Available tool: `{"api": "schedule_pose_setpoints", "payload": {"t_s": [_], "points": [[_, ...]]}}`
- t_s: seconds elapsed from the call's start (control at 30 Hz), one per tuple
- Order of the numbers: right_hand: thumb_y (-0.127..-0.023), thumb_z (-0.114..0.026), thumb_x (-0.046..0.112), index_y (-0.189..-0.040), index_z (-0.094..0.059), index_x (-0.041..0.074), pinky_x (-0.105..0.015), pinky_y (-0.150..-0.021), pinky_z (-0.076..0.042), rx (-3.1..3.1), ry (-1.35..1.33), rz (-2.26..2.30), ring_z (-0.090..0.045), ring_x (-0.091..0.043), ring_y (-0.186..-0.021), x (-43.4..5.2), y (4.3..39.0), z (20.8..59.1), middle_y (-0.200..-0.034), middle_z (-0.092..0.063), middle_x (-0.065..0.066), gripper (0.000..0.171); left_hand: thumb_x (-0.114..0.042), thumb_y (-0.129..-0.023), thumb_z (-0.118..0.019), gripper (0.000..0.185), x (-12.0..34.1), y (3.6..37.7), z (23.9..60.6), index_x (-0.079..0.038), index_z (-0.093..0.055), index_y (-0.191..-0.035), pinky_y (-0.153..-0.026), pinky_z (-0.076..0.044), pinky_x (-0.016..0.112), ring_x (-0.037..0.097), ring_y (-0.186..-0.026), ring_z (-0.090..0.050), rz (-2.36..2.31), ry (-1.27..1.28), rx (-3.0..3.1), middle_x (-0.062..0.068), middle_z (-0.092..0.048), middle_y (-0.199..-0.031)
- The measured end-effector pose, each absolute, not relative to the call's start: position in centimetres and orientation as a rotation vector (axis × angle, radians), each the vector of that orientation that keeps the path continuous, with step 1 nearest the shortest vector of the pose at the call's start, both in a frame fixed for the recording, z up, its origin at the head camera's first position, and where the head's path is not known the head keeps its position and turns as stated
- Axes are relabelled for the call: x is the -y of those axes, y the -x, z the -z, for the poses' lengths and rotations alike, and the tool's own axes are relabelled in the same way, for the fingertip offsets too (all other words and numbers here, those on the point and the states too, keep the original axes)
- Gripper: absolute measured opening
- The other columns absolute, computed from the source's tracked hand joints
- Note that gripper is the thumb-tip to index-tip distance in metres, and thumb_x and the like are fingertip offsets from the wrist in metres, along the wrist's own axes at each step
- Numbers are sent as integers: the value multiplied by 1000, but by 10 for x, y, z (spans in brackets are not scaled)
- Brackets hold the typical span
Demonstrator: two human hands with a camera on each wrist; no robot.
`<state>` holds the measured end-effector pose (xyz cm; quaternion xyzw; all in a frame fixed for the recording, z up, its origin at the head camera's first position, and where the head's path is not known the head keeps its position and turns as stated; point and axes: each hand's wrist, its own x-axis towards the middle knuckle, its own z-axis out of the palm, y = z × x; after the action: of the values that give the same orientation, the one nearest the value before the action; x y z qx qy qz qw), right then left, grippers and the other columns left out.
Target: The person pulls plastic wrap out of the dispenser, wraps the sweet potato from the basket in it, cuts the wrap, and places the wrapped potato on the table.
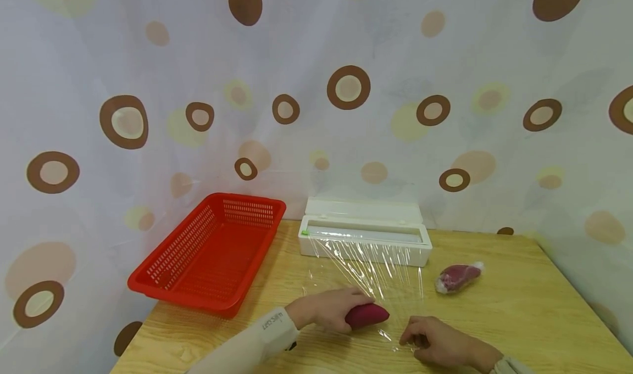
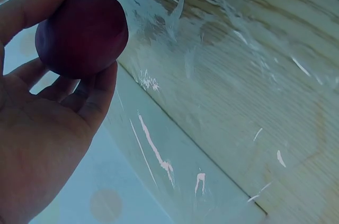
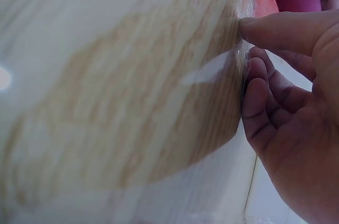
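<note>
A sheet of clear cling film (image 1: 376, 278) is drawn out of a white dispenser box (image 1: 365, 232) across the wooden table (image 1: 519, 319). My left hand (image 1: 328, 309) grips a dark purple sweet potato (image 1: 367, 315) lying on the film; in the left wrist view the sweet potato (image 2: 82, 30) sits between thumb and fingers (image 2: 100, 91). My right hand (image 1: 432, 341) rests at the film's near edge with curled fingers, and in the right wrist view its fingertips (image 3: 254, 65) pinch the film (image 3: 212, 70) against the table.
An empty red plastic basket (image 1: 210, 253) stands at the left of the table. A second sweet potato wrapped in film (image 1: 457, 277) lies to the right of the dispenser. A spotted curtain (image 1: 316, 88) hangs behind and beside the table.
</note>
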<state>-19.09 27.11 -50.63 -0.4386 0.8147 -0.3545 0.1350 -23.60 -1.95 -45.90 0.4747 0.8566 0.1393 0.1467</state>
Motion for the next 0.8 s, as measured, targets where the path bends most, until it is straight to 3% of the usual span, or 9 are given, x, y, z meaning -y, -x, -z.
{"api": "schedule_pose_setpoints", "payload": {"t_s": [0.27, 0.5, 0.67, 0.8], "points": [[-84, -66, 3, -103, -67, 14, -20, -61, -46, -2366, 1247, 1027, -49, 0, -76, -269, 191, 504, -87, -52, 11, 23, -13, -76, -76, 77, 15, 236, 466, -15, -39, -143, -83, -40, 17, 3, -101, -48, -382, -1363, -2492, -2, -47, -131], [-89, -65, 12, -100, -67, 16, -20, -58, -46, -2415, 1275, 1052, -49, 2, -72, -264, 188, 504, -86, -53, 12, 12, -11, -76, -75, 65, 14, 233, 467, -20, -49, -135, -84, -41, 17, 3, -100, -49, -418, -1372, -2499, -4, -45, -124], [-87, -68, 20, -94, -67, 20, -19, -56, -45, -2474, 1215, 1027, -48, 3, -69, -262, 188, 508, -83, -51, 16, 8, -14, -77, -76, 62, 15, 233, 470, -22, -49, -132, -85, -41, 17, 3, -99, -49, -399, -1388, -2535, -5, -49, -118], [-86, -69, 26, -89, -65, 22, -19, -55, -44, -2518, 1156, 977, -47, 3, -67, -259, 188, 508, -79, -50, 17, 6, -15, -81, -74, 48, 17, 233, 473, -24, -50, -122, -84, -41, 17, 5, -99, -50, -348, -1472, -2557, -2, -50, -119]]}}
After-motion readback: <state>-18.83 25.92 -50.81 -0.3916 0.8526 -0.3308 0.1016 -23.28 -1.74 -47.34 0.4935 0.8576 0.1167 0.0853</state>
